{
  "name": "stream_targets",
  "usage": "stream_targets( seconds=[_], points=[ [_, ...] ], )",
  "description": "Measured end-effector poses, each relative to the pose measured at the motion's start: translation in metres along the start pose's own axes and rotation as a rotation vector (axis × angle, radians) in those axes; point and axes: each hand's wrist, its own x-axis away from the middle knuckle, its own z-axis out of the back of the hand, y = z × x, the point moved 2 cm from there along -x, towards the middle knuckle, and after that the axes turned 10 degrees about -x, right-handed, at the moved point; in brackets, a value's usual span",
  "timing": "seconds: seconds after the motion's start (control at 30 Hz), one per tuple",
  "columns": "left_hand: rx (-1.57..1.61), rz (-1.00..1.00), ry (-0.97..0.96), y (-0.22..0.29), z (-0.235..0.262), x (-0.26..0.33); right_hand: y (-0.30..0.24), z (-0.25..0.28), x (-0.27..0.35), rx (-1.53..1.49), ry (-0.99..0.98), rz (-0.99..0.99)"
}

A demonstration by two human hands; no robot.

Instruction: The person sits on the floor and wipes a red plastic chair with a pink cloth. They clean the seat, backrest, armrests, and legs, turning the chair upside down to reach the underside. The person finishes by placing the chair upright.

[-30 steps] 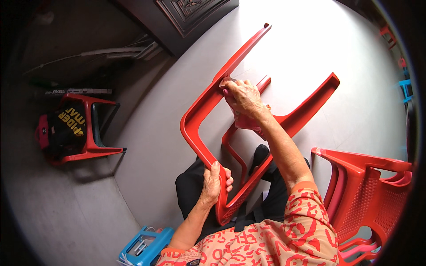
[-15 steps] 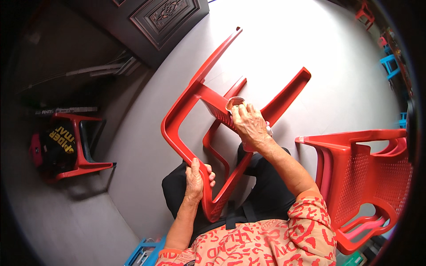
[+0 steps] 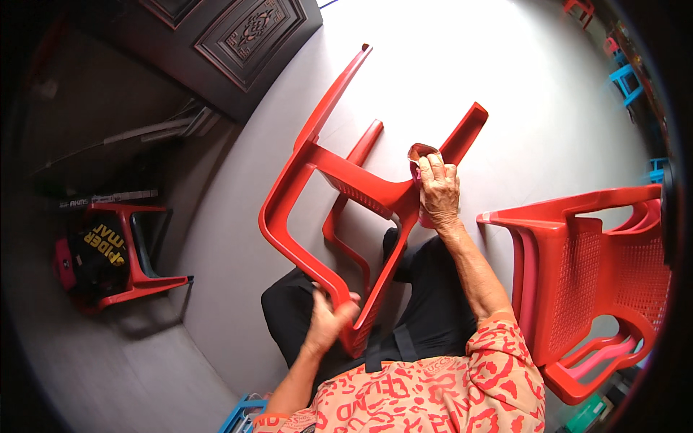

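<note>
"Reading the head view, our only one, how far along do we place the work?"

"We judge it under way. The crumpled cloth (image 3: 416, 155) is at the red plastic chair (image 3: 361, 182), by the corner where the seat edge runs into a leg. Which stretches are done and which are left we cannot tell, since the plastic shows no mark that would divide them; this corner, at least, we take as unfinished."

"And the hands?"

"The right hand (image 3: 439, 189) is closed over the cloth, its fingers bunched and knuckles uppermost. The left hand (image 3: 328, 321), blurred, lies at the chair's near bend with thumb and fingers partly spread; whether it grips or merely touches, we cannot tell."

"How does the chair lie relative to them?"

"Tilted, above the dark trousers (image 3: 440, 289), its legs pointing away from the wearer. We find its seat edge leftward of the right hand and its near bend at the left hand. Stacked red chairs (image 3: 577, 281) stand apart on the right; on the left, well apart, a smaller red chair (image 3: 144, 286) bears a dark bag (image 3: 94, 263)."
</note>
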Motion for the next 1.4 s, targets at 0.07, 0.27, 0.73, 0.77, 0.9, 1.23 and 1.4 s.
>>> stream_targets(
  seconds=[0.07, 0.27, 0.73, 0.77, 0.9, 1.23, 1.4],
  points=[
    [-0.046, 0.069, -0.096, -0.038, -0.017, 0.025, 0.005, -0.013, 0.006, -0.063, 0.009, -0.053],
    [-0.074, 0.078, 0.257, -0.056, -0.018, 0.017, -0.013, -0.007, 0.026, -0.321, 0.1, -0.004],
    [0.096, 0.22, 0.29, 0.027, 0.076, 0.035, -0.069, 0.04, -0.054, -0.387, 0.037, 0.253],
    [0.116, 0.232, 0.303, 0.026, 0.079, 0.034, -0.069, 0.03, -0.061, -0.348, 0.004, 0.282],
    [0.083, 0.222, 0.311, 0.025, 0.078, 0.033, -0.061, 0.012, -0.092, -0.244, -0.256, 0.221],
    [0.068, 0.237, 0.33, 0.018, 0.082, 0.032, -0.004, -0.02, -0.2, 0.106, -0.175, 0.07],
    [0.078, 0.214, 0.325, 0.013, 0.083, 0.033, -0.017, -0.022, -0.196, -0.054, -0.341, -0.1]
  ],
)
